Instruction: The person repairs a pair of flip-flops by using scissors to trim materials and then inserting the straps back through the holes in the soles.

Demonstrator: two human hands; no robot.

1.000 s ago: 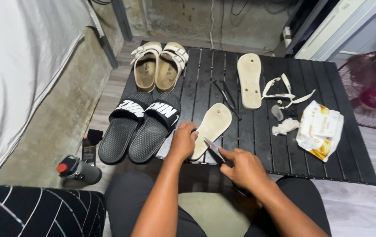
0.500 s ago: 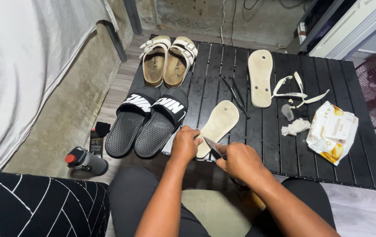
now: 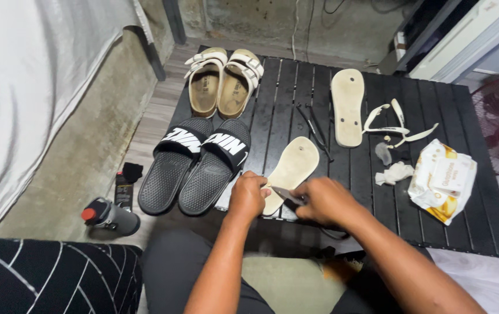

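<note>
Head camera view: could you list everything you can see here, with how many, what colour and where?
table: one, black slatted, centre
strap sandals: pair, cream, far left of table
slides: pair, black with white bands, near left
sole: one, cream, under the hands
second sole: one, cream, far middle
loose straps: white, beside second sole
wipes pack: one, white and yellow, right
bottle: one, grey with red cap, on the floor
left hand: pressing the sole's near end
right hand: gripping a dark tool
</note>
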